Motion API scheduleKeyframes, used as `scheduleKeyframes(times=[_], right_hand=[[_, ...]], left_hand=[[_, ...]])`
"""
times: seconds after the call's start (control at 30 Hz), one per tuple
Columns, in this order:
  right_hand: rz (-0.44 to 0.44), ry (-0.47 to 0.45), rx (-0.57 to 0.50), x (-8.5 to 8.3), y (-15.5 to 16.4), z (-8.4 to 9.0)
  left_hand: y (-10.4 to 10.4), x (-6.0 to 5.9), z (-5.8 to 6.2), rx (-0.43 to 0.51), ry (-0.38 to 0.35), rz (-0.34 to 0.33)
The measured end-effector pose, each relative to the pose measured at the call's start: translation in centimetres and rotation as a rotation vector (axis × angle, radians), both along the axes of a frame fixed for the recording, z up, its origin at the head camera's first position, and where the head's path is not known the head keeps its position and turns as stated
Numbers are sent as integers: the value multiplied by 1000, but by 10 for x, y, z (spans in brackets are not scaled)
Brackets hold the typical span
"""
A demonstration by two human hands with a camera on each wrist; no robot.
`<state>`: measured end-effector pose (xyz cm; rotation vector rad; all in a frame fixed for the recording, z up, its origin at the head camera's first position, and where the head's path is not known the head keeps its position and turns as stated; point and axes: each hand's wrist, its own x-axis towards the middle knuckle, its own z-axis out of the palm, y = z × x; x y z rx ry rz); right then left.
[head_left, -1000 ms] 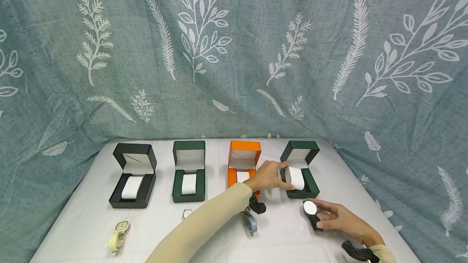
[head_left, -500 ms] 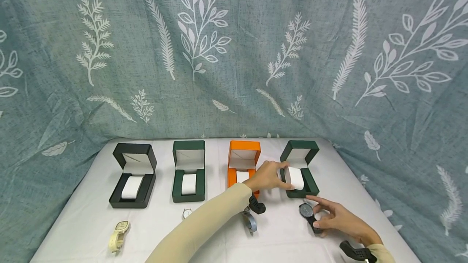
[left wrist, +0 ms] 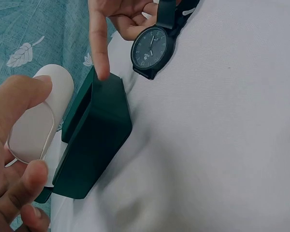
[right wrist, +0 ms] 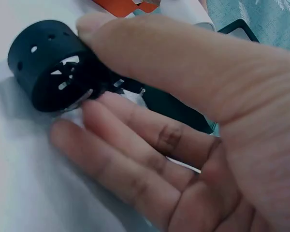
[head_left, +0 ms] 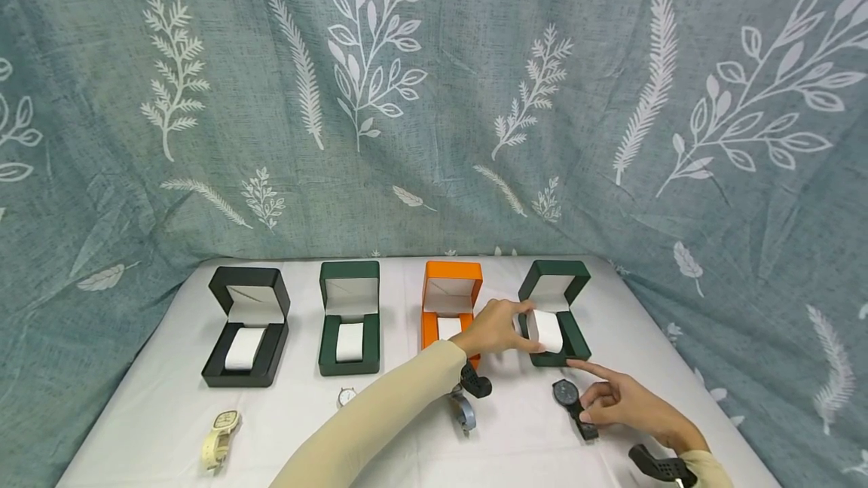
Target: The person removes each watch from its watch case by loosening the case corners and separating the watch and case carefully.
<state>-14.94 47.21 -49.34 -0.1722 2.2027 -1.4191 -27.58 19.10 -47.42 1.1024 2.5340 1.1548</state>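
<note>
In the head view my left hand (head_left: pixel 498 324) pinches a white watch cushion (head_left: pixel 548 331) above the open green watch box (head_left: pixel 576 341) at the right. The left wrist view shows the thumb and fingers around the cushion (left wrist: pixel 31 130). My right hand (head_left: pixel 627 405) holds a black watch (head_left: pixel 566 392) by its strap, just in front of that box. The thumb and fingers meet at the strap (right wrist: pixel 43 63) in the right wrist view. Its index finger points out straight, with the tip at the green box's front edge (left wrist: pixel 106 89). The watch's dark dial (left wrist: pixel 150 47) faces up.
An open black box (head_left: pixel 251 275), another green box (head_left: pixel 349 269) and an orange box (head_left: pixel 454 269) stand along the back, with white cushions. A cream watch (head_left: pixel 217 439), a white-faced watch (head_left: pixel 346 395) and a blue-grey watch (head_left: pixel 464 413) lie in front. My left arm crosses the table.
The black watch has tilted, so its dial went from white glare to dark, and shifted slightly left. My right index finger has stretched out to the green box. The left hand stays still.
</note>
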Motion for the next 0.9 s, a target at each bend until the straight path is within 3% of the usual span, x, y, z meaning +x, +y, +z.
scheduleKeyframes(times=[0.4,0.7,0.9], right_hand=[[-40,10,0,0,2,1],[-64,41,-54,-1,11,2],[-114,120,-21,-4,12,8]], left_hand=[[-1,1,2,-1,-15,5],[0,-1,0,-12,17,6],[-1,-1,-1,-16,27,11]])
